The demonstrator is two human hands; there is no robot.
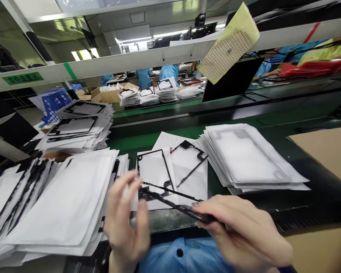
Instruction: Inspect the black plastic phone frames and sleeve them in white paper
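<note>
My right hand (pixel 241 231) pinches one end of a thin black rectangular device frame (pixel 170 203), seen nearly edge-on above the bench front. At the frame's far end is my left hand (pixel 125 222), blurred, with thumb and fingers apart; whether its fingertips touch the frame is unclear. Beyond the hands, a flat black frame (pixel 168 167) lies on a white sheet. Beside it a second black frame (pixel 192 170) rests at an angle on another white sheet (pixel 197 187).
To the right stands a stack of white sleeves (pixel 244 155). A larger pile of white sheets (pixel 65 204) with black frames is at left, and another stack (pixel 82 132) sits behind it. A yellow dotted sheet (pixel 230 49) hangs from the white rail (pixel 136 58). Cardboard (pixel 326 151) lies far right.
</note>
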